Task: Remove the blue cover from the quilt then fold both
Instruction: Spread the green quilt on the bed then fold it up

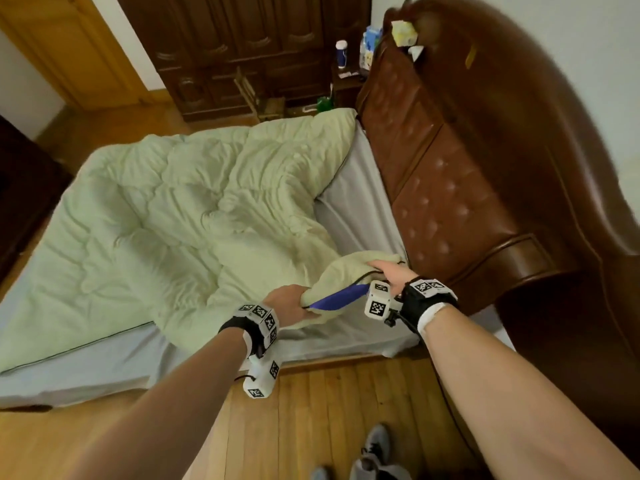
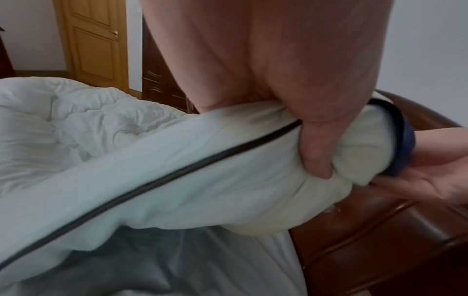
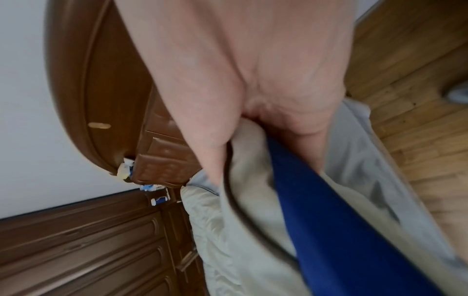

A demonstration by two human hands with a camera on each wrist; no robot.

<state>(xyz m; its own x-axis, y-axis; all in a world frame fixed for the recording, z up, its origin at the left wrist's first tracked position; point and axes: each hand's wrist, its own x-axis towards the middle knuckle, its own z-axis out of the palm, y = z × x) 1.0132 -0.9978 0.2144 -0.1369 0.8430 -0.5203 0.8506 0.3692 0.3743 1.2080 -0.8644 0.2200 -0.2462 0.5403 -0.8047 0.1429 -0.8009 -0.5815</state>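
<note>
2 bare forearms, no sleeves. Left hand (image 1: 287,301): black wrist strap (image 1: 231,323) carrying white block with black-and-white square fiducial markers (image 1: 259,311); second white marker cube (image 1: 261,377) hangs below wrist, thin black cable beside it. Right hand (image 1: 389,273): black wrist strap (image 1: 420,301) with white cuff edge, marker plate (image 1: 429,285) on top, white marker cube (image 1: 377,299) on black bracket by palm. Grey lace-up shoes (image 1: 375,452) at bottom edge.

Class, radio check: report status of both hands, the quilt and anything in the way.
Left hand grips quilt corner. Right hand grips same corner, blue cover showing between. Headboard close on right.
</note>
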